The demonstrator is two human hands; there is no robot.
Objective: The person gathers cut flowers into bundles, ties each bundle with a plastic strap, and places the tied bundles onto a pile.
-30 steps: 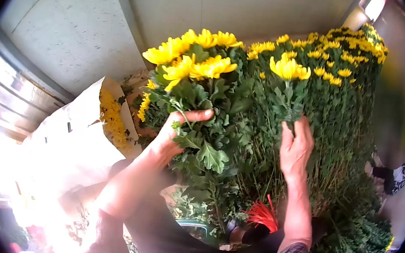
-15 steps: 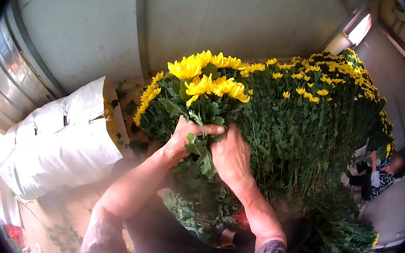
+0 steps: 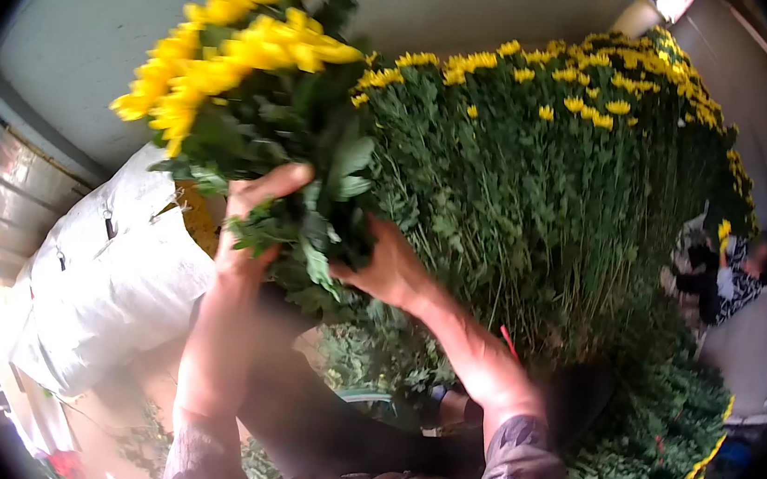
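Observation:
A leafy bunch of yellow chrysanthemums rises in front of me, blurred and tilted toward the left. My left hand is closed around its stems, with the thumb lying across the leaves. On the other side, my right hand grips the lower stems, its fingertips partly hidden by foliage. Green leaves hang down between both hands. Just behind the bunch stands a large stack of cut chrysanthemums, yellow heads at the top.
To the left lies a white wrapped bale with an opened end. More leafy stems lie at the lower right, edged with yellow blooms. Another person sits at the far right near a yellow flower. A metal wall curves behind.
Both hands have moved the chrysanthemum bunch up and left, nearer to me, and it now leans left. My view has shifted slightly. The other person now has a yellow flower by the raised hand.

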